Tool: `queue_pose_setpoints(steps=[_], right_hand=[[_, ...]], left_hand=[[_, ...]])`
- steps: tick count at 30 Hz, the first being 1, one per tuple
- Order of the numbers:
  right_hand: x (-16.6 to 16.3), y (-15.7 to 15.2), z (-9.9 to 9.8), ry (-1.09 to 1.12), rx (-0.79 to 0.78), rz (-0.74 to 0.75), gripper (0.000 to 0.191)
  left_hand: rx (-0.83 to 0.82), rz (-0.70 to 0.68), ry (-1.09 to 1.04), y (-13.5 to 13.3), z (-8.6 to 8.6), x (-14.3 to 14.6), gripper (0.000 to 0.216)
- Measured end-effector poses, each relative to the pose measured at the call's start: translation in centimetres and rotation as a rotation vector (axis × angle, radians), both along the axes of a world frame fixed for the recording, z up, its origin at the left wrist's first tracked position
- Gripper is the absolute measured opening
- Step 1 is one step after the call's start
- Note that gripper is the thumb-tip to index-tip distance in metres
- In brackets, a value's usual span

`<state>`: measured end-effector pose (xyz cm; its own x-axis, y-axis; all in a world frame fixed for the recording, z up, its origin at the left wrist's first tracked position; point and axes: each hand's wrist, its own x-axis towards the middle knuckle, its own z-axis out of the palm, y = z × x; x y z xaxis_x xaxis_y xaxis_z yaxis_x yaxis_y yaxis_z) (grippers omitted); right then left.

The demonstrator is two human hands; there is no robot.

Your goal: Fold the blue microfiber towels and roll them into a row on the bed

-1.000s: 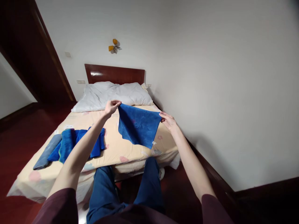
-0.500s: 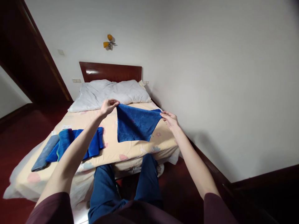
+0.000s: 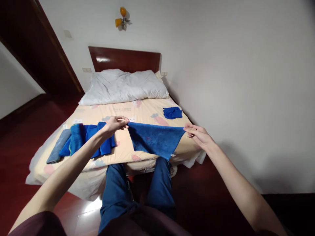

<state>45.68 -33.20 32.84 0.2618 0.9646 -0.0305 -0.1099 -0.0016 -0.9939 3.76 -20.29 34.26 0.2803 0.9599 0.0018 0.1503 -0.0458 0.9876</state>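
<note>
A blue towel [image 3: 156, 139] hangs stretched between my two hands above the near part of the bed [image 3: 125, 113]. My left hand [image 3: 117, 125] pinches its upper left corner, and my right hand [image 3: 197, 133] pinches the upper right corner. The lower edge droops freely, with a small white tag near its lower right corner. Left of the towel, several folded blue towels [image 3: 106, 146] lie in a row on the bed, partly hidden by my left forearm. A grey-blue rolled towel [image 3: 59, 146] is at the row's left end. Farther back, a crumpled blue cloth [image 3: 172, 112] rests near the right edge.
A grey-white pillow or quilt [image 3: 123, 87] lies against the dark wooden headboard [image 3: 125, 60]. The wall [image 3: 233, 82] runs close along the bed's right side. My legs [image 3: 118, 186] stand at the bed's near edge over dark red flooring.
Both hands have come lower and nearer, and the towel's top edge is pulled wider and straighter. The view has tilted down, and the crumpled blue cloth behind now shows fully.
</note>
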Motion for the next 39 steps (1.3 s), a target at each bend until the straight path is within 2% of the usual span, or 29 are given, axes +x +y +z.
queue_pose_setpoints(steps=[3, 8, 10, 13, 16, 18, 19, 20, 22, 24, 27, 30, 32, 34, 36, 39], right_hand=[[0.0, 2.5, -1.4, 0.004, -0.037, 0.015, 0.041], [-1.4, 9.2, -4.0, 0.028, -0.093, 0.009, 0.043], [-2.3, 11.7, -4.5, 0.018, -0.070, -0.018, 0.042], [-3.6, 14.6, -4.7, -0.018, 0.044, -0.070, 0.045], [-4.3, 16.0, -5.2, -0.052, 0.175, -0.119, 0.049], [-4.4, 16.1, -6.3, -0.078, 0.233, -0.150, 0.051], [-4.5, 15.8, -7.3, -0.092, 0.251, -0.157, 0.051], [-4.5, 15.3, -8.7, -0.107, 0.258, -0.158, 0.050], [-4.9, 13.8, -12.5, -0.141, 0.238, -0.139, 0.047], [-5.7, 11.7, -17.5, -0.182, 0.171, -0.119, 0.043], [-7.5, 8.5, -25.7, -0.212, -0.001, -0.144, 0.040], [-9.0, 6.4, -31.6, -0.255, -0.141, -0.115, 0.036], [-9.5, 6.0, -33.6, -0.278, -0.162, -0.132, 0.035], [-9.6, 6.3, -34.5, -0.288, -0.183, -0.175, 0.036], [-9.5, 6.8, -34.8, -0.290, -0.216, -0.206, 0.039], [-9.2, 7.0, -35.1, -0.291, -0.251, -0.214, 0.042]], left_hand=[[-0.064, 0.010, -0.013, 1.9, -2.1, -0.1, 0.039], [-0.079, 0.096, -0.067, 6.6, -4.9, 0.6, 0.032], [-0.056, 0.135, -0.077, 8.5, -5.2, 0.6, 0.032], [0.068, 0.182, -0.092, 10.6, -4.7, 0.4, 0.039], [0.240, 0.194, -0.090, 11.1, -4.1, -0.2, 0.049], [0.323, 0.203, -0.055, 10.1, -4.7, -0.6, 0.053], [0.347, 0.213, -0.021, 9.3, -5.5, -0.8, 0.054], [0.359, 0.228, 0.022, 8.2, -6.7, -1.0, 0.054], [0.341, 0.278, 0.127, 5.6, -10.4, -1.3, 0.050], [0.254, 0.335, 0.240, 2.9, -15.4, -1.5, 0.044], [0.037, 0.300, 0.443, -0.7, -23.3, -1.8, 0.036], [-0.142, 0.267, 0.546, -2.7, -29.4, -1.8, 0.028], [-0.224, 0.297, 0.483, -3.1, -31.8, -1.8, 0.031], [-0.284, 0.343, 0.368, -2.9, -33.3, -1.9, 0.041], [-0.313, 0.376, 0.291, -2.6, -34.0, -2.1, 0.050], [-0.309, 0.393, 0.261, -2.2, -34.4, -2.3, 0.049]])
